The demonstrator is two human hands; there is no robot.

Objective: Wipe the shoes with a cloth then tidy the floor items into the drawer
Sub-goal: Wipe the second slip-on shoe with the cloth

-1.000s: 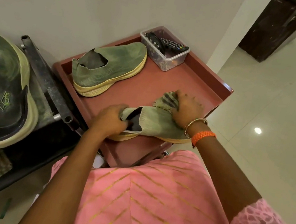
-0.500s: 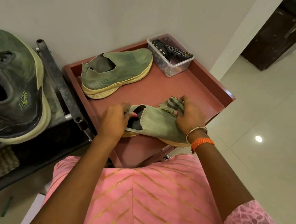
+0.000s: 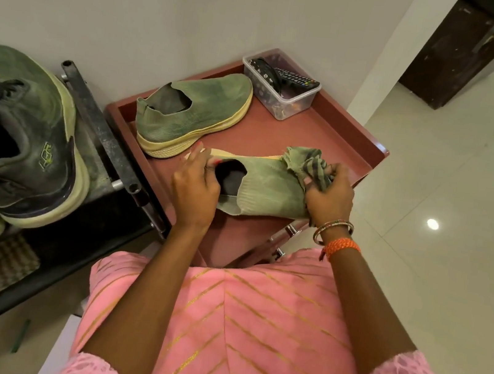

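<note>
Rack (image 3: 99, 131), black, with dark sneakers; green logo on one sneaker (image 3: 47, 155), lettering unreadable. Desk (image 3: 323, 127), reddish, rimmed: second green shoe (image 3: 196, 111) resting on it; clear box (image 3: 298, 101) with a remote. Held shoe (image 3: 271, 190), now rolled onto its side, sole to the wall since a second ago — wiping likely moves to a fresh face. Left hand (image 3: 195, 188), fingers curled into the collar. Right hand (image 3: 330, 196), fingers bunched round the striped cloth (image 3: 313, 166) at the toe.

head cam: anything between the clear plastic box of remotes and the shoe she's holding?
Nothing: in the head view only bare reddish-brown tray surface separates the clear plastic box from the held green knit slip-on shoe.
</note>
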